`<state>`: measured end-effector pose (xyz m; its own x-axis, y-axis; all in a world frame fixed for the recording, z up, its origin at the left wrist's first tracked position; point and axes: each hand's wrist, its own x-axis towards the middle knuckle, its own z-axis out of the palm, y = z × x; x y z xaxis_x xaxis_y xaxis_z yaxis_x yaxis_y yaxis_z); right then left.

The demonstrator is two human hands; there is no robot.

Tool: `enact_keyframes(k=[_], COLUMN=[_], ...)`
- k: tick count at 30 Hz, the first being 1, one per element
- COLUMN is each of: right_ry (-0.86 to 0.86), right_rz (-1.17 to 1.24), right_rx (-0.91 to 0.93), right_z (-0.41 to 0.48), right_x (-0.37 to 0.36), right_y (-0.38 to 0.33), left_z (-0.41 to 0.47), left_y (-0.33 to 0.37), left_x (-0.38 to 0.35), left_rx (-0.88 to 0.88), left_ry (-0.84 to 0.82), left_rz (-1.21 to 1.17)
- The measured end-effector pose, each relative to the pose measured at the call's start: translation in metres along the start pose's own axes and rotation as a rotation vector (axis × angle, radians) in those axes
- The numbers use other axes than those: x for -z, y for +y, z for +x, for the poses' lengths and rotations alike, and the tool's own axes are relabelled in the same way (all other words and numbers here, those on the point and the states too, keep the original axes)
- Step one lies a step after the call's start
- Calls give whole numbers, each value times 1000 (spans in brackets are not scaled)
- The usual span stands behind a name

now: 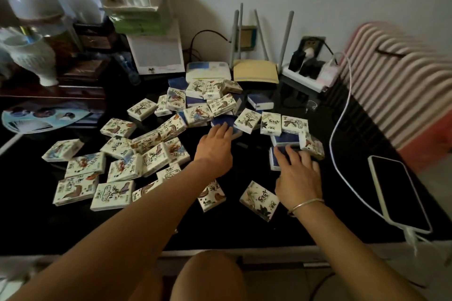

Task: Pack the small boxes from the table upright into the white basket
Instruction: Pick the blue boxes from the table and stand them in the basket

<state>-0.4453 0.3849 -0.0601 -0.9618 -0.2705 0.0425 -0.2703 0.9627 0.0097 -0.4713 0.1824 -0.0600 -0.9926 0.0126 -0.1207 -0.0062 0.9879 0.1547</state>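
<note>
Several small white boxes with ink-style pictures lie scattered flat over the black table (244, 230), most in a heap (156, 144) left of centre. Some show a dark blue face. My left hand (215, 146) reaches forward, fingers straight, its fingertips on a blue-faced box (228, 122) in the middle of the pile. My right hand (297, 178) lies over another blue-faced box (276, 160) at the right, fingers spread on top of it. One box (259, 200) lies just left of my right wrist. No white basket shows.
A phone (398, 190) on a white cable (340, 115) lies at the right edge. A router (255, 71), a white device (208, 71) and a power strip (308, 73) stand at the back. Vases (31, 56) and stacked boxes crowd the left. A pink striped cloth (401, 80) hangs at the right.
</note>
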Motion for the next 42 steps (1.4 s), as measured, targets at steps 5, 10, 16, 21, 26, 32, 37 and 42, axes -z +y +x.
enact_keyframes(k=[5, 10, 16, 21, 26, 32, 37, 42], right_ry=[176, 20, 156, 302, 384, -116, -501, -695], right_rz=[119, 138, 288, 354, 420, 1423, 1867, 1846], right_rx=[21, -62, -46, -19, -12, -223, -222, -136], right_z=[-4, -1, -2, -11, -31, -69, -100, -134], right_x=[-6, -6, 6, 30, 45, 83, 97, 91], right_y=[-3, -2, -13, -33, -55, -117, -179, -237], left_z=[-39, -52, -47, -50, -75, -179, -267, -347], left_y=[-5, -23, -22, -22, -17, -46, -93, -134], left_x=[-10, -25, -9, -6, 19, 62, 76, 78], left_rx=[-85, 36, 14, -28, 95, 347, 428, 523], left_ry=[368, 381, 182, 135, 269, 112, 145, 229], left_rz=[-142, -171, -258, -106, -610, -1671, -1919, -1960])
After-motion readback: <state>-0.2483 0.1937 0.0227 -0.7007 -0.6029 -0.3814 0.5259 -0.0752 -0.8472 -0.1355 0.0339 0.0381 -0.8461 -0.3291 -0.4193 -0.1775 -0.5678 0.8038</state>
